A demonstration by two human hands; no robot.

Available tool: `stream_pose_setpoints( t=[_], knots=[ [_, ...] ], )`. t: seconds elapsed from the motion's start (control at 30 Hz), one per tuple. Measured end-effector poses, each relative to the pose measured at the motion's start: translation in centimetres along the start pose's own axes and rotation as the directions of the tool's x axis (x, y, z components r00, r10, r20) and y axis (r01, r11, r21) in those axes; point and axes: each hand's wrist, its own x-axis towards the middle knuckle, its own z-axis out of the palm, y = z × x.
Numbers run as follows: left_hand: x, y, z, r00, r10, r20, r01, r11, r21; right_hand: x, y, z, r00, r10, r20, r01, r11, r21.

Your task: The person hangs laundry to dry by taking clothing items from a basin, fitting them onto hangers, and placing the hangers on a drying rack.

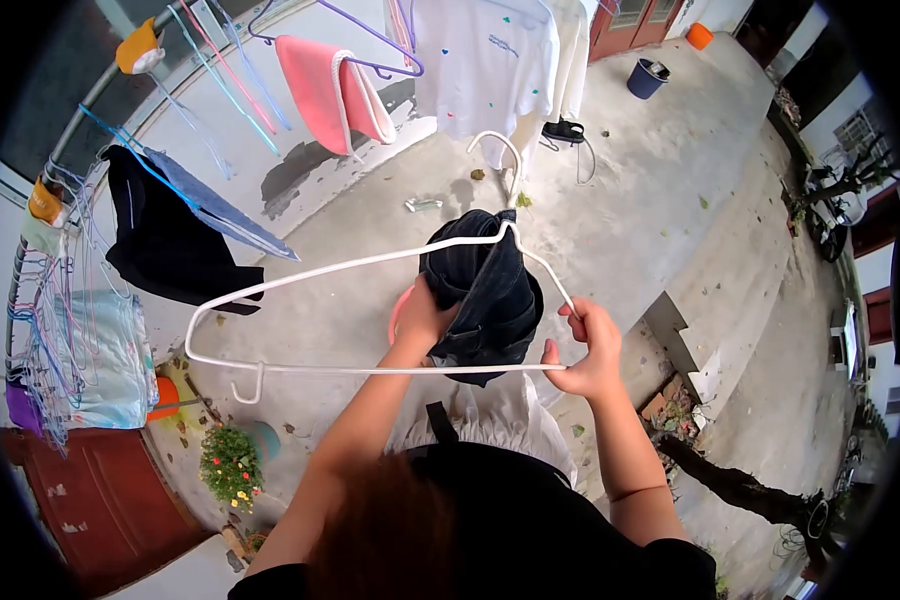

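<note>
A large white hanger [350, 258] spans the space in front of me, its hook pointing up. My right hand [588, 350] grips the hanger's right end between thumb and fingers. Dark denim clothing [500, 320] hangs bunched behind and through the hanger, below its neck. My left hand [427, 318] is at the left side of the denim, its fingers partly hidden by the cloth. Part of a pink round object [398, 318] shows behind the denim.
Left, a rail [90, 100] carries many hangers, black clothing [170, 235] and a pink cloth [325, 95]. White shirts [485, 65] hang ahead. A flowering plant [232, 468] stands lower left, a dark bucket [647, 80] far ahead, a tree trunk [735, 485] lower right.
</note>
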Motion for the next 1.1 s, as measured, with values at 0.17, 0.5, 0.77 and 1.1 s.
stream_pose_setpoints(
  t=[0.17,0.5,0.77,1.1],
  knots=[
    [-2.1,4.0,0.5,1.000,0.017,0.021,-0.017,1.000,-0.008,0.0,0.1,-0.8,0.999,-0.013,-0.038,0.011,0.999,-0.034],
    [1.1,4.4,2.7,0.958,0.012,-0.288,-0.092,0.959,-0.268,-0.2,-0.3,-1.0,0.999,-0.026,-0.026,0.024,0.998,-0.062],
    [3.5,3.9,-10.0,0.959,0.188,-0.213,-0.276,0.791,-0.546,-1.1,3.5,-4.1,0.997,0.052,-0.061,-0.068,0.949,-0.308],
    [0.4,11.5,-15.3,0.949,0.306,-0.069,-0.299,0.949,0.096,1.5,5.7,-7.7,0.990,-0.033,0.140,0.116,0.761,-0.639]
  ],
)
